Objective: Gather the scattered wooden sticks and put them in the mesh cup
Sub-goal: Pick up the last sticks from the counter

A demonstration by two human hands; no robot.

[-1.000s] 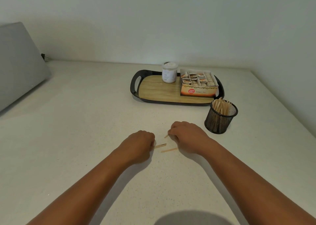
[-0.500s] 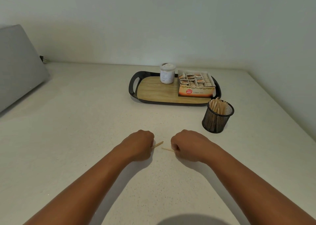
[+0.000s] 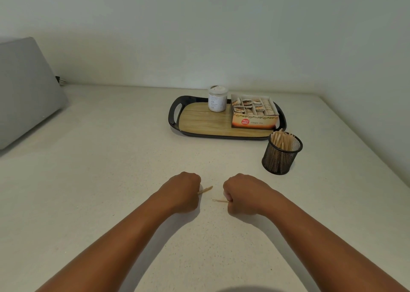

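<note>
My left hand (image 3: 180,193) is a fist on the white counter, holding a wooden stick (image 3: 205,190) whose end pokes out to the right. My right hand (image 3: 244,194) is also curled, pinching another thin stick (image 3: 219,200) that points left toward the other hand. The two hands sit side by side, a small gap apart. The black mesh cup (image 3: 281,156) stands upright to the right and beyond my right hand, with several wooden sticks (image 3: 283,140) standing in it.
A black tray with a wood-look floor (image 3: 175,112) lies behind the cup, carrying a white jar (image 3: 217,98) and an open box of tea sachets (image 3: 254,112). A grey slanted object (image 3: 24,87) stands at the far left. Walls close the back and right.
Both hands have drawn back toward me and closed on the sticks that lay on the counter between them; no loose stick shows there now.
</note>
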